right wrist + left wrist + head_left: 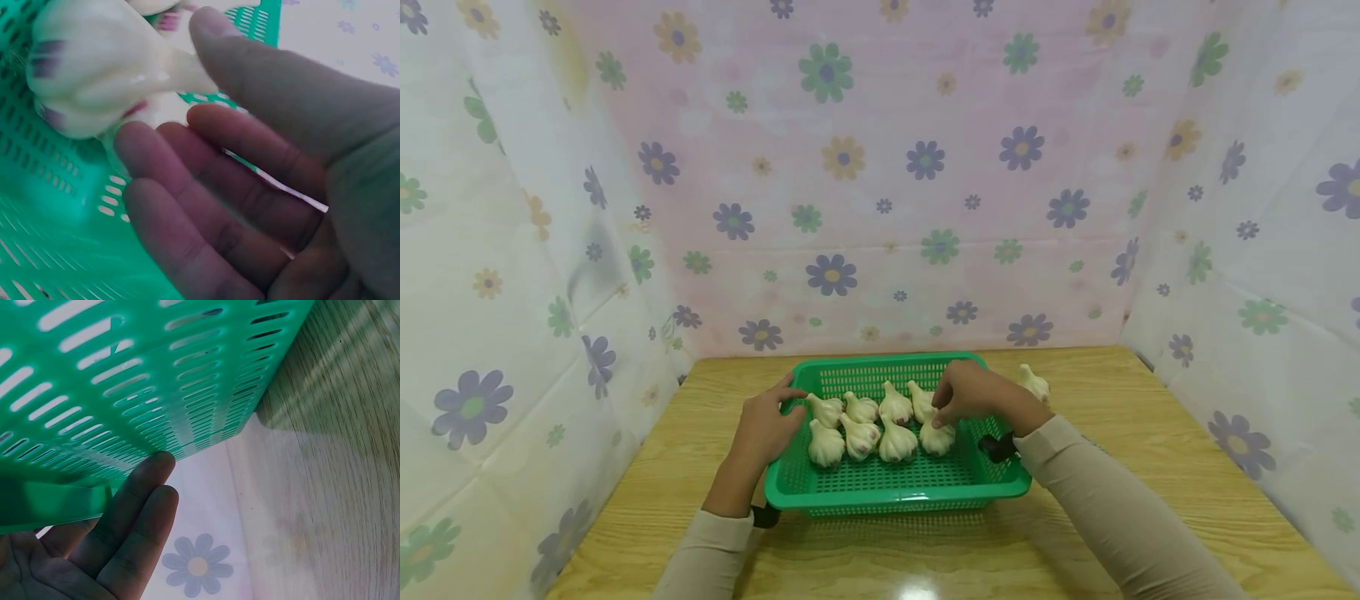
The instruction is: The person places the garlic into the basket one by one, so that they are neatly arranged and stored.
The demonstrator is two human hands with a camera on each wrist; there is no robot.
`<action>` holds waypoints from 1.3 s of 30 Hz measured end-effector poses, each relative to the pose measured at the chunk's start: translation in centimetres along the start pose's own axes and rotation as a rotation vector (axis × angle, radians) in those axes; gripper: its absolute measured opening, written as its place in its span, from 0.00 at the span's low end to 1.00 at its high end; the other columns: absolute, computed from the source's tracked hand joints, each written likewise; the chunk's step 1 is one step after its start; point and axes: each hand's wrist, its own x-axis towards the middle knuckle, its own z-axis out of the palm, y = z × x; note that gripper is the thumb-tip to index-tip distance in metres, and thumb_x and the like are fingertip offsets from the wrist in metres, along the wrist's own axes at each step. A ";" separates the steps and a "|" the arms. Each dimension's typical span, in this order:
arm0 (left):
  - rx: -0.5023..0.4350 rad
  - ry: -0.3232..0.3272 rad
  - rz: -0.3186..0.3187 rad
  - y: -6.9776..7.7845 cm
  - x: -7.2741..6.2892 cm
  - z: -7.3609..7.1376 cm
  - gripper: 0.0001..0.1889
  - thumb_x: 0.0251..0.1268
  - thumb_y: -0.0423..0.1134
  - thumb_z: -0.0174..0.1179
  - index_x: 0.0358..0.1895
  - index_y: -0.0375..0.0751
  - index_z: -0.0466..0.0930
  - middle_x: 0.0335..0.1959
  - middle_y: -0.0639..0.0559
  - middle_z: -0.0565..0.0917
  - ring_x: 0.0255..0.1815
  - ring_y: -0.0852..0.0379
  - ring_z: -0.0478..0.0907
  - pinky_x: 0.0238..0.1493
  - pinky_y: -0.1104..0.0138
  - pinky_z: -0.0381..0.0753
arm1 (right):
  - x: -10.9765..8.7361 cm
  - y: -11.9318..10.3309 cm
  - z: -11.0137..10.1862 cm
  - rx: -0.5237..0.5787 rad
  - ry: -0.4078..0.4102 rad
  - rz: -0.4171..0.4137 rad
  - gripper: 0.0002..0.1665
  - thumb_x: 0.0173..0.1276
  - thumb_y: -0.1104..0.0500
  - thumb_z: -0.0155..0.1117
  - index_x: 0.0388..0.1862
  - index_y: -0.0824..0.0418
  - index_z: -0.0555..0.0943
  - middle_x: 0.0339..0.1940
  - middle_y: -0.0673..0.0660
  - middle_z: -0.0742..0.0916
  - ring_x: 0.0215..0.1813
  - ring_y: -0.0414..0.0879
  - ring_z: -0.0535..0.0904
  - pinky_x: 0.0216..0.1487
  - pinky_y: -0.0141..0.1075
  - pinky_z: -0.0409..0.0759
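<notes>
A green slotted plastic basket (917, 497) holds several pale garlic bulbs (898, 442) in two rows. My left hand (767, 421) grips its left rim. The thumb and a finger reach over the rim, while other fingers (147, 531) lie along the outer wall. Over the right end of the rows hovers my right hand (973, 392), its thumb at the front right bulb (937, 440). In the right wrist view, that bulb's (94, 69) stem points between the thumb and the loosely bent fingers (169, 237), which stand apart.
Another garlic bulb (1034, 383) lies on the wooden table (1097, 500), right of the basket behind my right forearm. Flower-printed cloth (880, 167) walls the table at the back and both sides.
</notes>
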 end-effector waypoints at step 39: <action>0.018 0.008 -0.003 0.1 0.2 0.1 0.20 0.73 0.41 0.54 0.62 0.45 0.85 0.82 0.49 0.65 0.08 0.60 0.54 0.12 0.70 0.62 | -9.2 6.7 -3.5 0.282 0.558 0.029 0.27 0.68 0.41 0.72 0.63 0.46 0.84 0.70 0.57 0.81 0.62 0.59 0.83 0.49 0.52 0.86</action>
